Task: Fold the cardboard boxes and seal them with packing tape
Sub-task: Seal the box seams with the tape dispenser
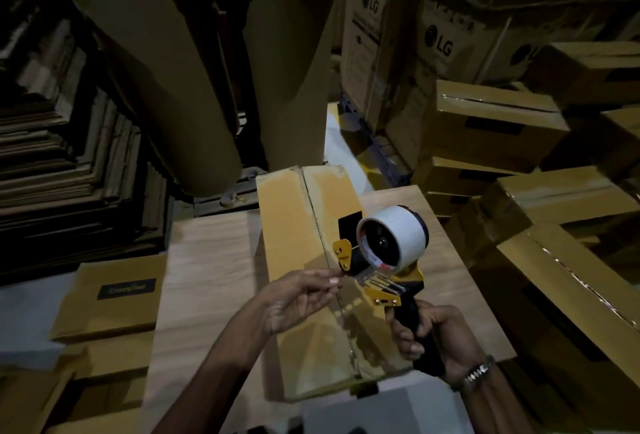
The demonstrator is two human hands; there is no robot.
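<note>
A long folded cardboard box [291,236] lies on a wood-grain table [207,277], its two top flaps meeting along a centre seam. My right hand [426,333] grips the black handle of a yellow and black tape dispenser [384,253] that carries a white tape roll, held above the box's near half. My left hand [298,298] reaches in from the left, its fingertips at the dispenser's front end where the clear tape comes out. Whether they pinch the tape end is unclear.
Flat cardboard blanks [107,295] lie left of the table. Sealed boxes [568,295] are piled at the right, with large printed cartons [440,45] behind. Big brown paper rolls [166,69] stand at the back, beside stacked flat cardboard [52,156].
</note>
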